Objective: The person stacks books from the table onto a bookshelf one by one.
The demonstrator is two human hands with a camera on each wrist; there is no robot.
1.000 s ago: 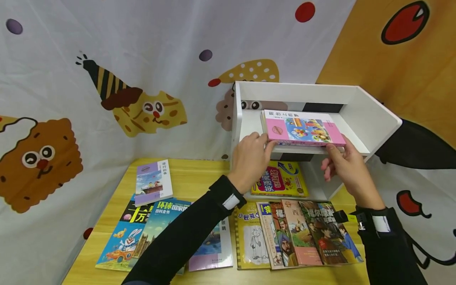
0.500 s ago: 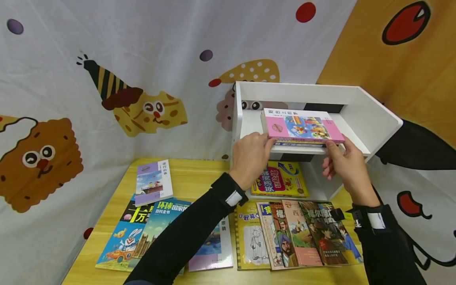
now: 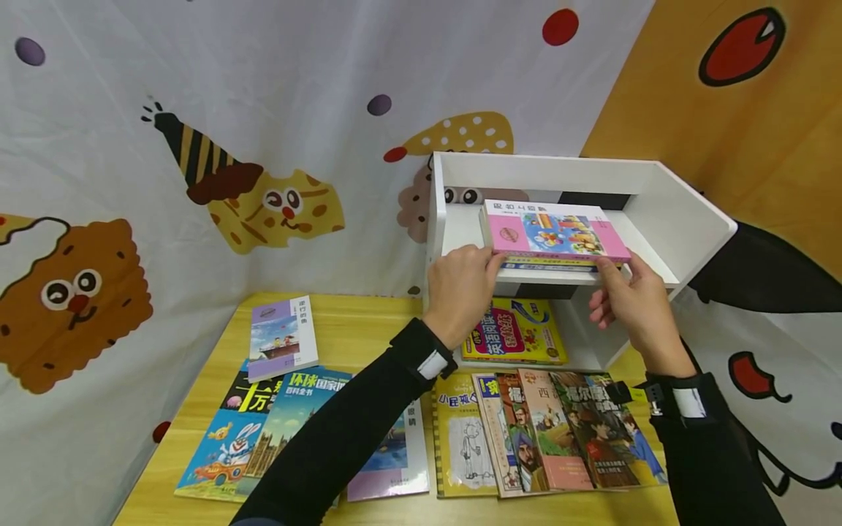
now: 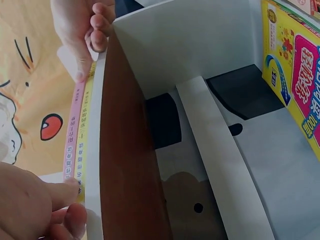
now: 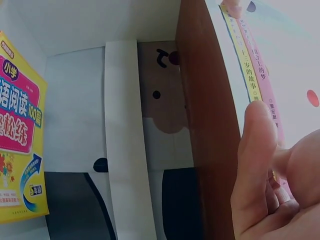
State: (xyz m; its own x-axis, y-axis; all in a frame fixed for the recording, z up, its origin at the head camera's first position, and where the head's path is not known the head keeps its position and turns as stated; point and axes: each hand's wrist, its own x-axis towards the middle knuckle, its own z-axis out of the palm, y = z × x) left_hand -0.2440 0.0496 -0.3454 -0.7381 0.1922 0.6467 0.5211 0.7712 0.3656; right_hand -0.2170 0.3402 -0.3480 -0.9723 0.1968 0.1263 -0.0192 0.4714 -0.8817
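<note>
On the upper deck of a small white bookshelf point(image 3: 647, 208) lies a pink picture-covered book point(image 3: 555, 230). Under it, a yellow spine point(image 5: 246, 62) and a blue-and-white one point(image 3: 549, 267) show at the deck's front edge. My left hand point(image 3: 462, 288) grips the pink book's near left corner, its fingertips on the spines in the left wrist view. At the near right corner, my right hand point(image 3: 634, 307) holds the same book, thumb against the spines and the other fingers curled. The undersides of both grips are partly hidden.
A yellow English reading book point(image 3: 516, 332) lies in the lower compartment. In front, a spiral-bound yellow book point(image 3: 465, 446) and several overlapping books point(image 3: 559, 431) cover the table point(image 3: 355, 314). More books, including a purple-and-white one point(image 3: 283, 337), lie at the left.
The pink book has shifted slightly back and up in view, and the yellow and blue spines beneath it now show. Both hands stay at its near corners.
</note>
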